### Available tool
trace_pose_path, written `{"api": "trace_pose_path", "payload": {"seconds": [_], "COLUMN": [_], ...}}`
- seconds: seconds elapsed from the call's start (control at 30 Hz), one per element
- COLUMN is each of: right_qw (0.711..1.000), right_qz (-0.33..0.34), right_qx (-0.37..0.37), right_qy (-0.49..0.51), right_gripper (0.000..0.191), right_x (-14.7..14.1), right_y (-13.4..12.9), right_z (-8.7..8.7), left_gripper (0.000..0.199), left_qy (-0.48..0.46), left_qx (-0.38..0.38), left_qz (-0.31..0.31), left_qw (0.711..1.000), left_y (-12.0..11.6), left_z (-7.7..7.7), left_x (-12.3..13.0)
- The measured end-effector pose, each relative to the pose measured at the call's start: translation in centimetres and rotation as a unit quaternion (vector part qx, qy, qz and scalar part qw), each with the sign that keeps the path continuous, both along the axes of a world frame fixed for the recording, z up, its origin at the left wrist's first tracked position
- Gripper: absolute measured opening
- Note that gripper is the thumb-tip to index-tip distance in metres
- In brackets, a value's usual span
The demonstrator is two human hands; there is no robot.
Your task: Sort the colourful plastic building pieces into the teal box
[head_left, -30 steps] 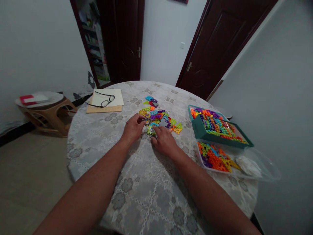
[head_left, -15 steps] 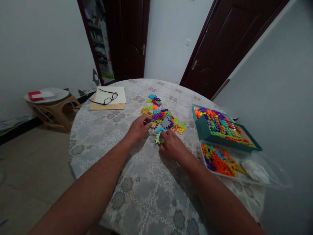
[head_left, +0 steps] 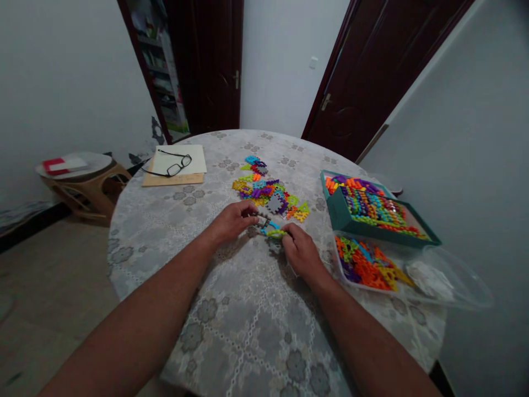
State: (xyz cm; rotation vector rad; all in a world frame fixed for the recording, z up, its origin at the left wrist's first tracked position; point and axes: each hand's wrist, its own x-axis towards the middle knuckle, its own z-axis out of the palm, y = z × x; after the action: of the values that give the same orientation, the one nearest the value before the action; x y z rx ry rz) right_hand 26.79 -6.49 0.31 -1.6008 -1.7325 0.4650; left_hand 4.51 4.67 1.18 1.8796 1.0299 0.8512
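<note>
My left hand (head_left: pixel 235 221) pinches the grey piece (head_left: pixel 263 220) and my right hand (head_left: pixel 303 249) the green piece (head_left: pixel 275 234); I'd align edges squarely, pressing gently.

There are 2 hands (head_left: pixel 234 222) (head_left: pixel 303 251), 1 table (head_left: pixel 231 331), 1 pair of glasses (head_left: pixel 174 170) and 2 doors (head_left: pixel 210 60) (head_left: pixel 363 82).

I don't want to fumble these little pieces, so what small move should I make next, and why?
Perhaps tilt the green piece in your right hand slightly to check the join: a blue piece shows between it and the grey piece in your left hand, but whether they're locked is unclear.
</note>
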Motion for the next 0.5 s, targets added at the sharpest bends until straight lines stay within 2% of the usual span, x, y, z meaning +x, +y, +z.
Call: {"api": "trace_pose_path", "payload": {"seconds": [0.17, 0.33, 0.4, 0.5], "right_qw": [0.998, 0.992, 0.992, 0.993], "right_qz": [-0.042, -0.089, -0.081, -0.028], "right_qx": [0.043, 0.076, 0.092, 0.106], "right_qy": [-0.005, 0.039, 0.039, 0.033], "right_gripper": [0.026, 0.032, 0.032, 0.030], "right_x": [0.0, 0.6, 0.5, 0.1], "right_y": [0.3, 0.6, 0.6, 0.5], "right_z": [-0.6, -0.8, -0.7, -0.6], "left_gripper": [0.020, 0.019, 0.021, 0.027], "left_qy": [-0.004, -0.017, -0.029, -0.034], "left_qx": [-0.051, -0.085, -0.084, -0.067], "left_qz": [-0.056, -0.104, -0.115, -0.124], "left_qw": [0.997, 0.991, 0.989, 0.989], "left_y": [0.2, -0.6, -0.9, -1.1], "left_z": [-0.6, 0.3, 0.5, 0.3], "left_x": [-0.3, -0.1, 0.1, 0.2]}}
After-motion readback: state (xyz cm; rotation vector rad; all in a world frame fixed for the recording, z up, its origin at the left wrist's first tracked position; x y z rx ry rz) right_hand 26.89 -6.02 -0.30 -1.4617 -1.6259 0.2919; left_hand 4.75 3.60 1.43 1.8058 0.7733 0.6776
